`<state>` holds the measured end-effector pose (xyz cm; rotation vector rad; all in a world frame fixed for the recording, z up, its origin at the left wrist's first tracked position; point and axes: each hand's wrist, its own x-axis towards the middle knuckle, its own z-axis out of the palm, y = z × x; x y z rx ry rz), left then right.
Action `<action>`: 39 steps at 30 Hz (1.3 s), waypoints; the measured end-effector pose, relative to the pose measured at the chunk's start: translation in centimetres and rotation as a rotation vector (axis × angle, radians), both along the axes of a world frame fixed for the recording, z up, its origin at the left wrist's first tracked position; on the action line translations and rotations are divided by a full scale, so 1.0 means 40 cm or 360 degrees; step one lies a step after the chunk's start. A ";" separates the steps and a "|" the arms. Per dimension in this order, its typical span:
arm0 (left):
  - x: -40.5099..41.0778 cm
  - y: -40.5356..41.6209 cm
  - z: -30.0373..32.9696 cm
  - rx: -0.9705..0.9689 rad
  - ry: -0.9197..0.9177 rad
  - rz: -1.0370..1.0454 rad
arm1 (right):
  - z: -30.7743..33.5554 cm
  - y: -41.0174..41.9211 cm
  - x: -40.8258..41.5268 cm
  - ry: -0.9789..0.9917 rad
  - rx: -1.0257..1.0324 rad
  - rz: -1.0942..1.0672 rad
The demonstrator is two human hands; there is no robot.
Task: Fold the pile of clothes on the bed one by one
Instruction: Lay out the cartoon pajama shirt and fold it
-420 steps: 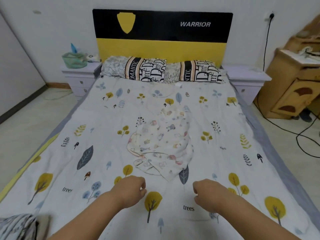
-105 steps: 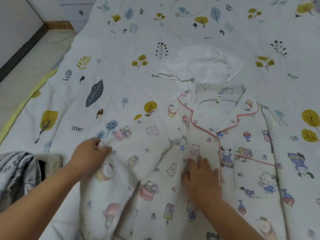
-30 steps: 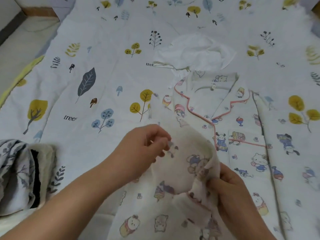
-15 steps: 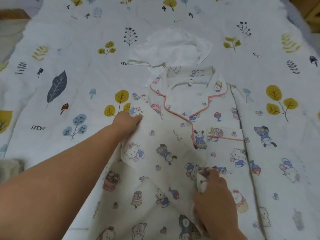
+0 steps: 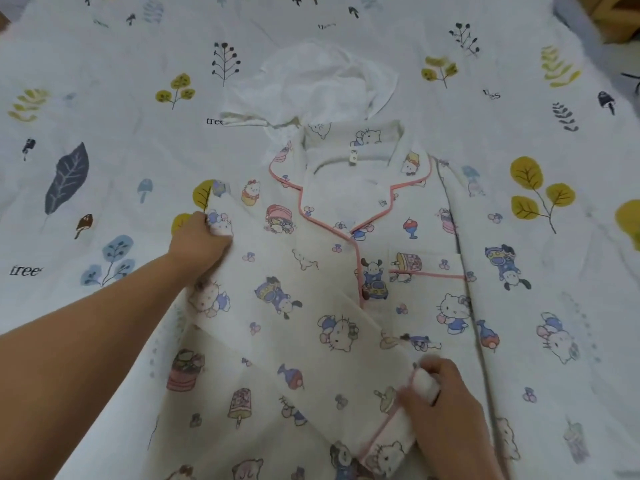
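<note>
Bedsheet of white cotton with leaf prints (image 5: 104, 150) carries our white cartoon-print pyjama shirt (image 5: 408, 306), spread flat below a crumpled white cloth (image 5: 322, 81). Since half a second, its sleeve lies further across the front; our left hand (image 5: 199, 239) grips the shoulder fold, our right hand (image 5: 443, 403) pinches the pink-trimmed cuff.

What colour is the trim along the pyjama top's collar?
Pink, on the pyjama top; seen in the head view.
</note>
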<state>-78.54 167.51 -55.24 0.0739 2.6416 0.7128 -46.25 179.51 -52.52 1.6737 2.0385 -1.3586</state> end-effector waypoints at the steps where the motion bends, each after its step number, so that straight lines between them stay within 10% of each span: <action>1: 0.005 -0.007 0.004 -0.0123 0.0131 -0.0115 | -0.002 -0.002 0.003 -0.0046 0.0050 0.0015; 9: 0.127 0.032 0.014 -0.0245 0.1038 -0.0753 | -0.058 -0.067 -0.058 -0.0038 0.1289 0.0531; 13: 0.196 0.008 -0.077 -0.0608 0.0662 -0.1268 | -0.147 -0.115 -0.089 -0.0117 0.1087 0.0898; 24: 0.182 0.020 -0.077 -0.0966 0.0361 -0.1310 | -0.195 -0.085 -0.063 -0.0071 0.1090 0.0981; 31: 0.322 0.113 0.047 -0.0444 0.0408 -0.1403 | -0.032 0.032 -0.048 0.0486 0.1030 0.0596; 39: 0.542 0.306 0.078 -0.0021 0.0177 -0.1586 | 0.057 0.241 0.091 -0.0471 0.0682 0.0095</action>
